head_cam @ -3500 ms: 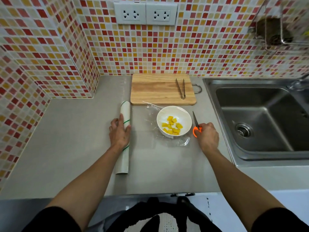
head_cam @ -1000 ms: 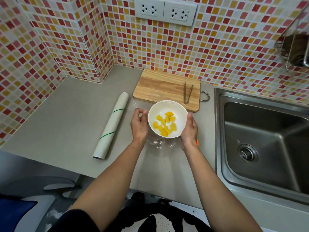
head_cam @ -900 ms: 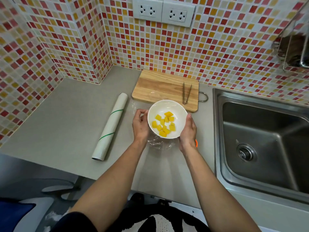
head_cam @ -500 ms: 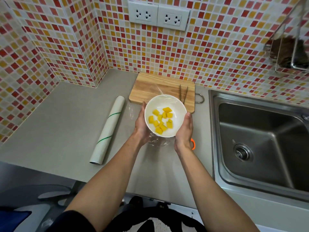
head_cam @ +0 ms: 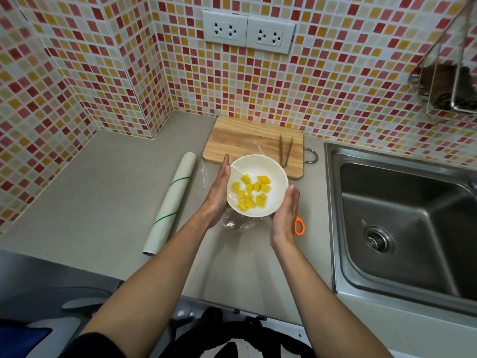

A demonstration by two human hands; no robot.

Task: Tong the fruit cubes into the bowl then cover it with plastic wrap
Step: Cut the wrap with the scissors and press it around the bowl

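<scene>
The bowl (head_cam: 258,174) looked glossy white ceramic, with clear, crinkled plastic wrap (head_cam: 238,223) shining under it. The board (head_cam: 245,139) was matt, grained wood; the tongs (head_cam: 286,151) dull metal. The sink (head_cam: 402,228) was brushed steel, the counter (head_cam: 103,192) smooth matt grey, the wall tiles (head_cam: 335,86) glossy.

left grip (head_cam: 219,192), right grip (head_cam: 286,211) (both cupped inward)
</scene>
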